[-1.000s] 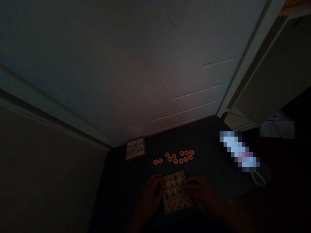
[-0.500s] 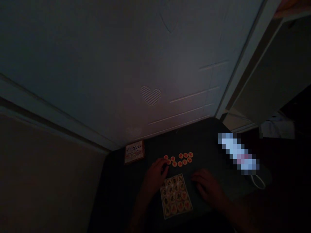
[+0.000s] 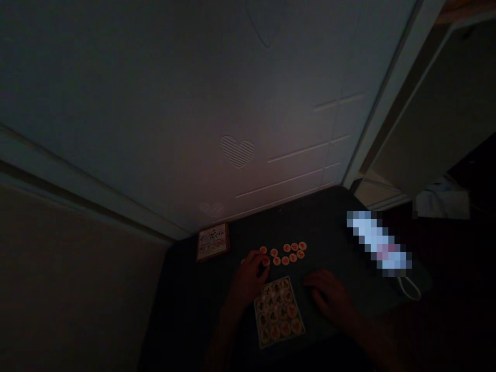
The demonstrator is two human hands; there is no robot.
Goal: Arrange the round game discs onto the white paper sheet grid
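My left hand (image 3: 248, 279) is closed around a round xiangqi piece (image 3: 265, 262) with a red character, which sits between thumb and fingers just above the tray. Other red-marked xiangqi pieces (image 3: 285, 261) lie in two short rows to its right. The pale edge of one more disc (image 3: 243, 262) peeks out left of the fingers. Below the hand, a square tray (image 3: 259, 338) holds rows of pieces, most with dark characters and several with red. My right hand (image 3: 327, 292) rests open on the dark table, right of the tray, holding nothing.
A flat printed box (image 3: 212, 243) lies at the table's back left, by the white panel (image 3: 194, 103) with heart reliefs. On the right is a bright blurred-out object (image 3: 380, 240) with a white loop cord (image 3: 409, 288). The dark table (image 3: 318, 212) ends near the door frame.
The piece at my left fingertips has shifted slightly toward me, away from the other pieces. A disc edge now shows left of that hand. My right hand stays in place.
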